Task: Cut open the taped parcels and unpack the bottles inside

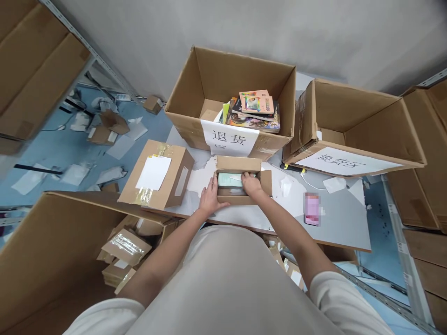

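A small open cardboard box (237,200) lies on the table in front of me, flaps folded out. Inside it is a pale green flat-sided item (228,179), perhaps a book or a packet; its kind is not clear. My right hand (252,185) reaches into the box, fingers bent over the right end of the green item and partly hidden. Against the box's left side rests my left hand (210,197), fingers stretched forward and thumb spread along the near side. A closed, taped carton (181,181) with a white label stands to the left.
Behind is a large carton (188,125) with books (256,111); another large carton (363,121) stands right. A phone (312,209) and torn paper lie on the table (345,228). Lower left, a big carton (45,260) stands beside flattened boxes (127,246).
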{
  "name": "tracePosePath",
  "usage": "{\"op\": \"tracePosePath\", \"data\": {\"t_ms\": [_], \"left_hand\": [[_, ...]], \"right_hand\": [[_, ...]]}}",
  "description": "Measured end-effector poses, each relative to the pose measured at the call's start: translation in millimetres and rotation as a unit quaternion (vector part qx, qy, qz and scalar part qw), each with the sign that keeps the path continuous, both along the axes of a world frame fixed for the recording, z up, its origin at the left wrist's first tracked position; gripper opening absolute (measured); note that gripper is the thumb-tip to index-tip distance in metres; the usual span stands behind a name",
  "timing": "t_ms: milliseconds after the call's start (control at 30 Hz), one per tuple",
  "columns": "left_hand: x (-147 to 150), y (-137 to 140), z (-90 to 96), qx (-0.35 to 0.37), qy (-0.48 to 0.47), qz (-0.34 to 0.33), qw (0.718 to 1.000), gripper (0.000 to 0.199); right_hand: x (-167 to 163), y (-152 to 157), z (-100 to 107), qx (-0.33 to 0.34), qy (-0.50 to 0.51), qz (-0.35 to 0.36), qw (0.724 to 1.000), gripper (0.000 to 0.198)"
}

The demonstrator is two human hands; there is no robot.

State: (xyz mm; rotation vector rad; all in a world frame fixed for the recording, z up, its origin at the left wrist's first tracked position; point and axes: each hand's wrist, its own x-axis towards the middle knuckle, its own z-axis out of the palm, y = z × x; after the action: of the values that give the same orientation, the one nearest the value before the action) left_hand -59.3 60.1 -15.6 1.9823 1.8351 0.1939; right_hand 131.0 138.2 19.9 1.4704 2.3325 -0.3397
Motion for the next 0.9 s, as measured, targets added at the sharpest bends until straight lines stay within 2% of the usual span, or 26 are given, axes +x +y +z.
{"op": "tracePosePath", "data": {"t_ms": [133,267,533,633,700,833,900], "left_hand": [[1,-1,-1.4,-0.003,0.001,0.004,1.000,0.126],[1,-1,-0.5,-0.009,0.011,0.005,1.000,0.126],[-2,5,2.8,-0.011,0.032,-0.008,0.999,0.125],[-2,6,3.7,-0.014,0.030,-0.007,0.999,0.124],[-1,6,4.0,-0.016,0.029,-0.005,0.999,0.124],[-2,8,4.7,-0.024,0.029,-0.004,0.999,0.122],[-3,9,5.2,-0.025,0.030,-0.010,0.999,0.123]], "right_hand": [[-5,5,-13,-0.027,-0.006,0.047,0.999,0.035],[-1,1,-12,-0.046,-0.006,0.071,0.996,0.033],[16,0,1,-0.065,0.037,0.036,0.997,0.030],[27,-7,5,-0.054,0.076,0.000,0.996,0.039],[31,-13,6,-0.070,0.090,-0.015,0.993,0.045],[33,-20,6,-0.133,0.094,0.018,0.987,0.044],[32,-17,7,-0.116,0.093,0.029,0.988,0.044]]}}
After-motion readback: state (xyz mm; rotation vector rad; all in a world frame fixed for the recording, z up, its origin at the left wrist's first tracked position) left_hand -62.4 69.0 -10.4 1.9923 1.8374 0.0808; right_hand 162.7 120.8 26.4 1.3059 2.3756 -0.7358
